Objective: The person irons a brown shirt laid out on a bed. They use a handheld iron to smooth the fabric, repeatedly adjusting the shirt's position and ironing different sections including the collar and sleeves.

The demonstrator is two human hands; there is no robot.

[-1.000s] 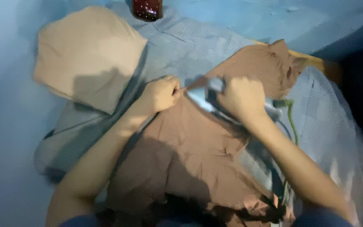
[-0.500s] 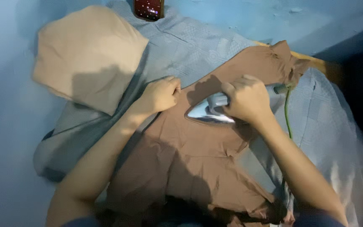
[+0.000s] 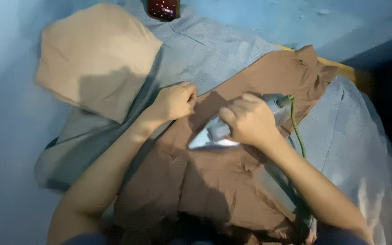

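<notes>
A brown garment [image 3: 214, 186] lies spread over a grey-blue quilted cloth [image 3: 214, 50]. My right hand [image 3: 250, 120] grips the handle of a silver clothes iron [image 3: 214, 134], whose soleplate rests on the brown fabric. A green cord [image 3: 298, 131] runs from the iron's back end down past my right forearm. My left hand [image 3: 175, 100] is closed on the garment's left edge, just left of the iron, pinning the fabric.
A folded tan cloth [image 3: 96, 59] lies at the upper left on the quilted cloth. A dark red phone-like object [image 3: 163, 8] sits at the top edge. A yellow-brown strip [image 3: 341, 68] shows at the right, beside dark shadow.
The iron has slid from the upper part of the garment down and leftward, toward me. My left hand stays clamped on the fabric edge.
</notes>
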